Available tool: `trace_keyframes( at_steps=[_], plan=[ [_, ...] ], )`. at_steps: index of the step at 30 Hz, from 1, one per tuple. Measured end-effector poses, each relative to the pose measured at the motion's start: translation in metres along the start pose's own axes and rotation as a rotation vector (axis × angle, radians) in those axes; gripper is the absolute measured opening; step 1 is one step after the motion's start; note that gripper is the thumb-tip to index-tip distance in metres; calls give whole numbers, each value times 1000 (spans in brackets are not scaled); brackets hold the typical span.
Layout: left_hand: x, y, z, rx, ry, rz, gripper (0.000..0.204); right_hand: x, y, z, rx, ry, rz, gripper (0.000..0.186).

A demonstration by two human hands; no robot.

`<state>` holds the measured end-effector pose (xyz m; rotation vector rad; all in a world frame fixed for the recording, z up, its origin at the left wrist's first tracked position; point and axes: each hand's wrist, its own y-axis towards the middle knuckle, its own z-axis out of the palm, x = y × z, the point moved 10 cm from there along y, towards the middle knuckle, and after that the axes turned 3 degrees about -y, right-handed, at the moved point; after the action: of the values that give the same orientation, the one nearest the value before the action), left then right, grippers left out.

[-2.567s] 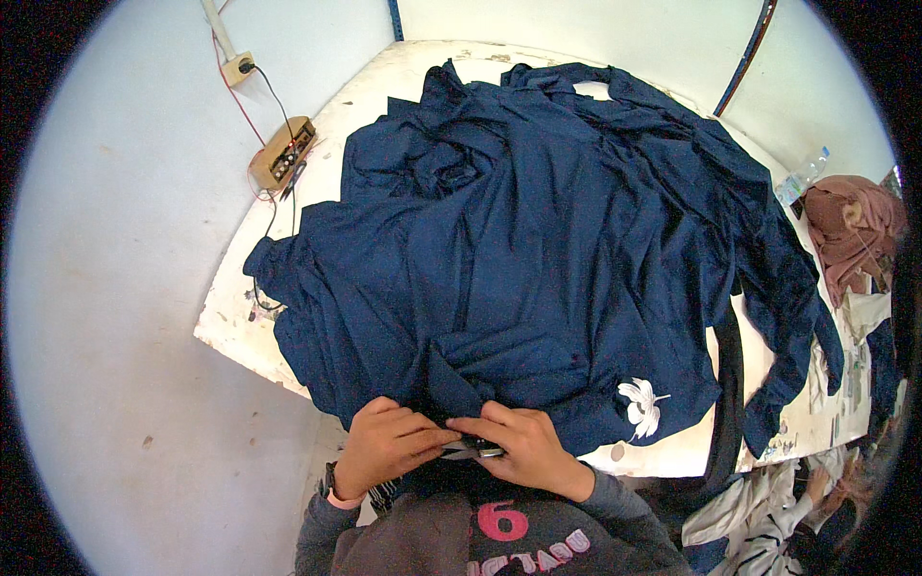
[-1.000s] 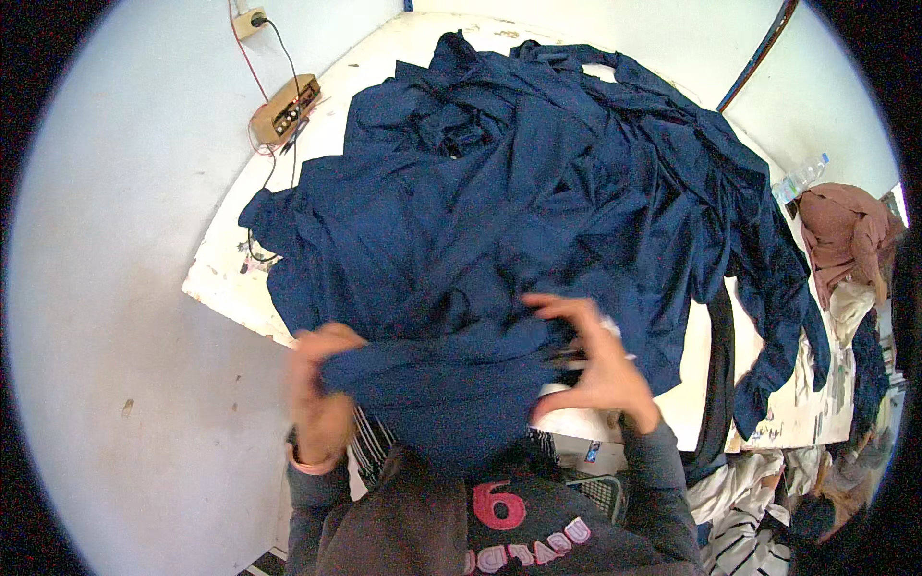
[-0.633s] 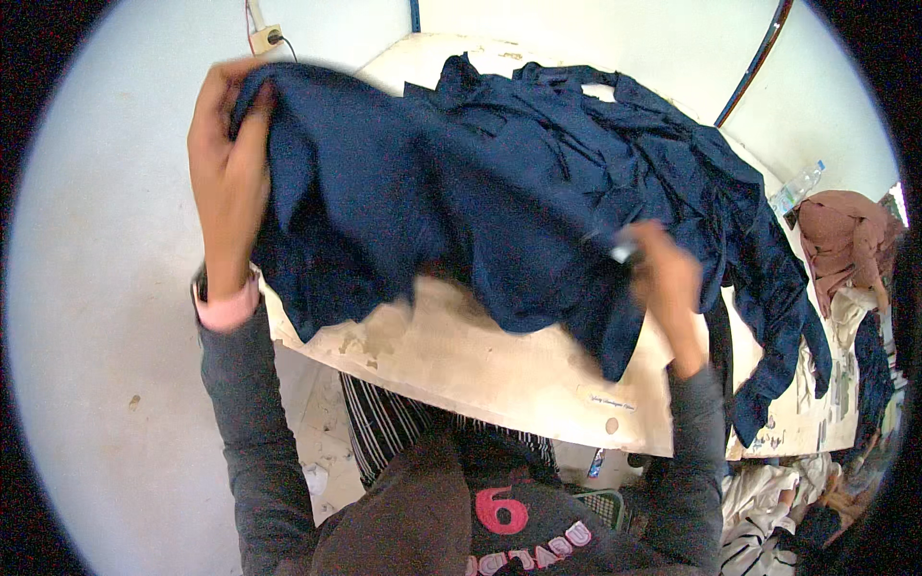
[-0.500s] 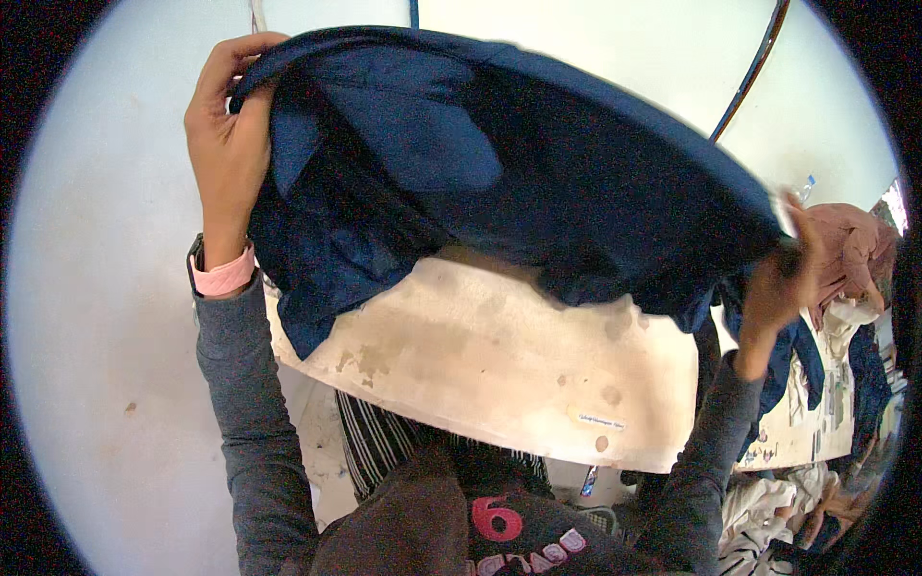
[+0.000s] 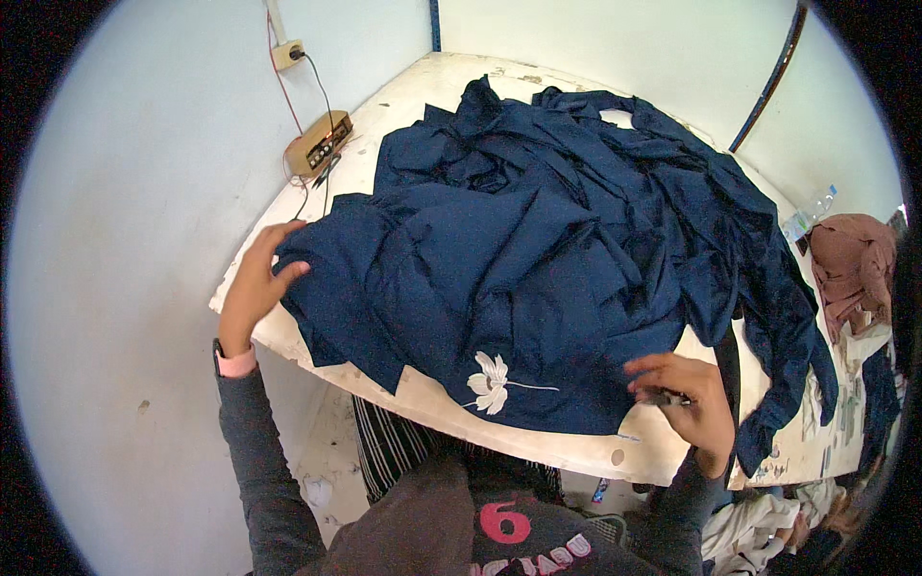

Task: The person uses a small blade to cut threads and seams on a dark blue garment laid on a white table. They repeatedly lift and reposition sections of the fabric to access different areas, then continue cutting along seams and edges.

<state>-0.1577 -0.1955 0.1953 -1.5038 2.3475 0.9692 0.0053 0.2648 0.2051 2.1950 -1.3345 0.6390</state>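
Lying across the pale table (image 5: 658,456): a dark blue cloth (image 5: 538,250), filling the middle of the frame and reaching toward the top, with a sleeve-like strip (image 5: 816,384) trailing down the right.
Left hand (image 5: 252,288): at the cloth's edge, left of centre — thumb and fingers parted, tips at the fabric, no firm grip to be seen.
Right hand (image 5: 696,398): lower right of centre, fingertips over the cloth's near corner, fingers curled around what looks like a small dark tool (image 5: 672,396), too blurred to identify; whether the fingertips touch the fabric cannot be told.
White flower (image 5: 490,384): face up on the cloth at lower centre, a thin stem running right.
Near panel (image 5: 576,408): judged by how it lies, the part furthest along — laid over the table's front, flower in full view, fairly flat.
Folds (image 5: 490,154): seemingly the unfinished portion, bunched and rumpled at upper centre and right; the hem also slants unevenly at lower left of centre.
Wooden box (image 5: 322,144): upper left, below a wall socket (image 5: 288,55).
Clear bottle (image 5: 812,213): far right, near a brown bundle (image 5: 853,264).
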Motion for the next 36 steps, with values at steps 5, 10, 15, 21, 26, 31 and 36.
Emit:
trace_keyframes(
  at_steps=[5, 10, 15, 21, 26, 31, 36],
  plan=[
    [-33, -32, 65, 251, -290, -175, 36, -19, 21, 33, -71, -3, 30, 42],
    [-62, -62, 125, 361, -187, 58, 21, -17, 26, 133, 248, -56, 41, 37],
    [-88, -71, 163, 287, -232, 162, 24, -43, 10, 172, 233, -56, 122, 21],
    [-92, -62, 172, 325, -153, 160, 26, -55, 6, 123, -99, 450, 338, 20],
    [-89, -59, 172, 230, -178, 189, 19, -12, 18, 109, -56, 51, 122, 45],
    [-86, -70, 155, 208, -239, 110, 17, -22, 21, 127, 174, -90, 123, 34],
    [-88, -67, 146, 125, -379, -10, 17, 12, 82, 112, 51, 224, -152, 21]
  ],
)
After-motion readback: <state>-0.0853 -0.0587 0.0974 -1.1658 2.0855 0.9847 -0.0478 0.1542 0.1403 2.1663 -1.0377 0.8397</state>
